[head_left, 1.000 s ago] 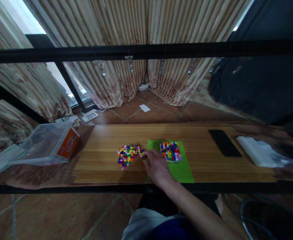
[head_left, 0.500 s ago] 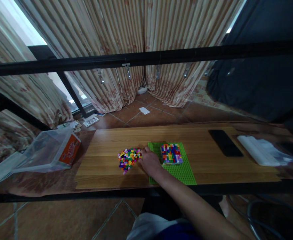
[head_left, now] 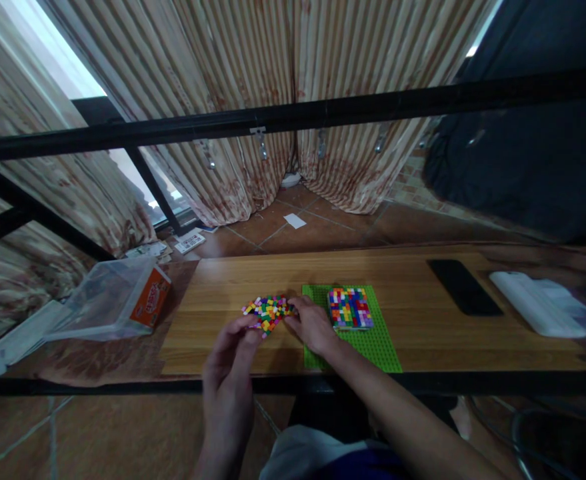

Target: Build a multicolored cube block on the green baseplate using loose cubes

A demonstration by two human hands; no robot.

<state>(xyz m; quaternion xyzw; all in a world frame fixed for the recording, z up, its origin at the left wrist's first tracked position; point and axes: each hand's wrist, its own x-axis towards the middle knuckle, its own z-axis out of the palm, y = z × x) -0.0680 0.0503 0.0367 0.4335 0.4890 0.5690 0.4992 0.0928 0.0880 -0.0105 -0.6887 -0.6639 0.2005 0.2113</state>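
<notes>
A loose pile of small multicoloured toy bricks (head_left: 271,309) lies on the wooden board, between my two hands. My right hand (head_left: 317,328) rests by the pile's right edge, its fingers curled; whatever is at the fingertips is too small to make out. From the near side my left hand (head_left: 230,370) reaches over the front of the pile, thumb and forefinger close together. Whether a brick is between them does not show. To the right, a square block of stacked coloured bricks (head_left: 350,308) sits on a green studded baseplate (head_left: 385,353), partly behind my right forearm.
A clear plastic box (head_left: 100,300) with an orange label stands left of the wooden board (head_left: 213,277). A black phone-like slab (head_left: 464,287) and a white object with clear plastic (head_left: 533,303) lie at the right. A black rail (head_left: 297,112) crosses beyond the board.
My left hand has come into view from below and reached the pile. My right hand stays at the pile's right side. The whole view has shifted slightly.
</notes>
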